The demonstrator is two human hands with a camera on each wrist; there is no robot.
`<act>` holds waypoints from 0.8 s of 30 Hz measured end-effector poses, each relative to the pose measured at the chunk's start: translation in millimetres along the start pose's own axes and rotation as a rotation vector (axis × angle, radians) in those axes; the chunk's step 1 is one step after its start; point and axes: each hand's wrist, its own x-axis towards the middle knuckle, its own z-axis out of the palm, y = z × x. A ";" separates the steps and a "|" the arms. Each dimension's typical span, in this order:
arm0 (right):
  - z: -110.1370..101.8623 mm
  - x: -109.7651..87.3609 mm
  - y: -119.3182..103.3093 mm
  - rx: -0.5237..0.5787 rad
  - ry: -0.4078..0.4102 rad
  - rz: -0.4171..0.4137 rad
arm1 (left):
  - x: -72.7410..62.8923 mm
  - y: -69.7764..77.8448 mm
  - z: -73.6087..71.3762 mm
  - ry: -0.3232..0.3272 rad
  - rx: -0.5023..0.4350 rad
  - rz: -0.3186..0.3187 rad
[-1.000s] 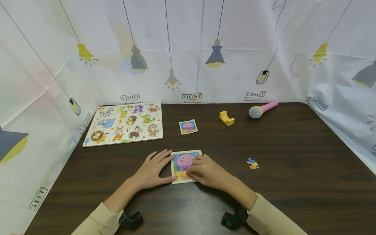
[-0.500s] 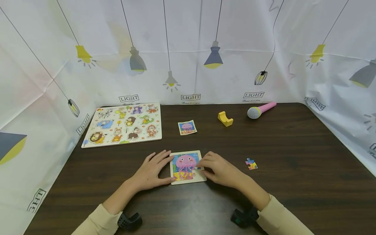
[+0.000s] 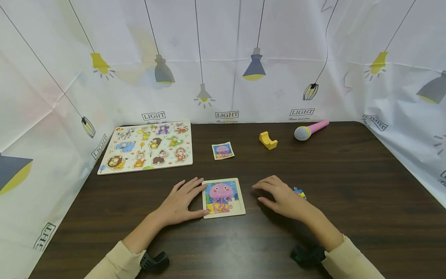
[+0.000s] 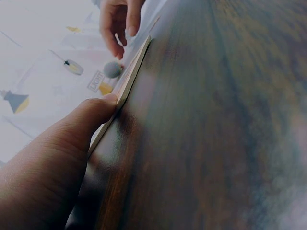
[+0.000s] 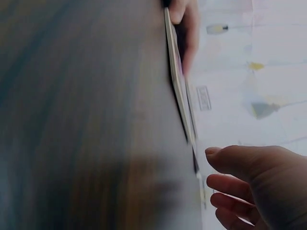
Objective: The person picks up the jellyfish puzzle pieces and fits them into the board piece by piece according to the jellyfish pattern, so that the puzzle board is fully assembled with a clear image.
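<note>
In the head view a pale-framed jigsaw tray (image 3: 238, 208) lies flat on the dark table, showing a pink jellyfish picture with bare wood at its lower right. My left hand (image 3: 182, 203) rests at the tray's left edge, fingers extended, fingertips and thumb touching the frame. The left wrist view shows that thumb (image 4: 103, 108) against the tray's edge. Right of the tray, apart from it, my right hand (image 3: 283, 197) hovers with loosely bent fingers, nothing between them. A loose jigsaw piece (image 3: 301, 192), blue and yellow, is partly hidden behind this hand.
A small jellyfish picture card (image 3: 223, 150) lies beyond the tray. An animal puzzle board (image 3: 163, 162) sits at the back left. A yellow curved block (image 3: 268, 141) and a pink toy microphone (image 3: 311, 130) lie at the back right, before a white lamp-print cloth (image 3: 278, 89).
My right hand has let go of a jigsaw piece at the tray's lower part and moved right, now partly covering the loose piece. The left hand has stayed at the tray's edge.
</note>
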 end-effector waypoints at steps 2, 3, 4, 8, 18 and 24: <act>-3.5 -4.6 6.4 -0.016 0.016 0.004 | 0.2 0.0 0.0 0.001 0.000 0.001; -5.3 -6.9 9.7 -0.026 0.025 0.006 | 0.1 -0.1 -0.1 0.001 0.002 0.002; -7.1 -9.4 13.2 -0.037 0.034 0.010 | 0.1 -0.1 -0.1 0.001 0.003 0.002; -14.9 -21.6 27.8 -0.052 0.042 0.069 | 0.1 0.0 -0.2 0.001 0.004 0.003; -35.8 -51.9 51.2 0.022 -0.072 0.318 | -0.4 -0.4 0.2 0.004 0.007 0.003; -39.3 -64.3 66.2 0.094 -0.114 0.406 | 0.1 -0.5 0.6 0.000 0.002 0.002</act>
